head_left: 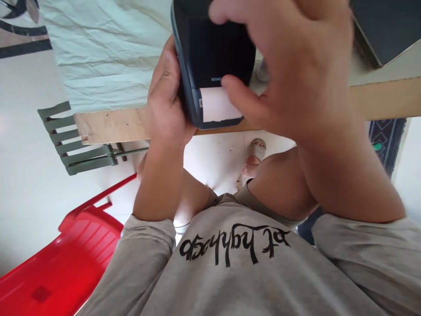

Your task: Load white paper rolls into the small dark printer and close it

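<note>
Both hands are on the label printer [210,57], which sits at the near edge of the table [112,125], overhanging it slightly. Nearest me: grey shirt with black lettering, a red chair [66,267] to my left, bare knees and a sandalled foot on the pale floor below. Left hand [166,101] is closed around the printer's left side, steadying it. Right hand [289,66] hovers over the top and front, fingers loosely curled, thumb [243,103] lying against the white label [219,104] that sticks out of the slot; whether it pinches the paper I cannot tell. Judged step: taking the printed label off. Next move would need a firm pinch and a clean tear against the slot edge while the left hand holds steady. Beyond: a pale cloth [105,48] on the table, a dark box [384,26] at far right.
</note>
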The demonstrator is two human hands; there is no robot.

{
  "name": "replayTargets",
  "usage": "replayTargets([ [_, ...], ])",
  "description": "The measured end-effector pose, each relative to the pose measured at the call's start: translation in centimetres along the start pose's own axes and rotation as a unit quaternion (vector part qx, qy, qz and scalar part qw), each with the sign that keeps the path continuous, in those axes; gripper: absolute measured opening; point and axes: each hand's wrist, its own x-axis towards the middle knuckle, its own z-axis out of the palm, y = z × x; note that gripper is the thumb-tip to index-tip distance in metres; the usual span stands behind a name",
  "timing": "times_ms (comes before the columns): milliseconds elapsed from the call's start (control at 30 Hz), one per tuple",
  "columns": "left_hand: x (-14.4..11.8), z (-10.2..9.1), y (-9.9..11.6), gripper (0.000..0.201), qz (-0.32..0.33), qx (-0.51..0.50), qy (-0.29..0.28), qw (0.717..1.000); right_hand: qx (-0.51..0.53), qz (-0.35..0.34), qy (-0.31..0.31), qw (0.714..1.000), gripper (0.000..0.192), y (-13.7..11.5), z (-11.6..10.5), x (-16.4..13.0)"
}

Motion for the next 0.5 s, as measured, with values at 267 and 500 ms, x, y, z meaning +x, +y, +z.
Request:
replayTargets([
  [267,0.3,0.2,-0.1,0.036,0.032,-0.050,-0.011,0.998,-0.096,-0.082,-0.061,0.990,0.057,-1.4,-1.0,2.3],
  [500,0.2,0.5,0.3,0.037,-0.003,-0.035,-0.023,0.999,-0.021,0.003,-0.083,0.996,0.050,-1.4,-0.7,1.9],
])
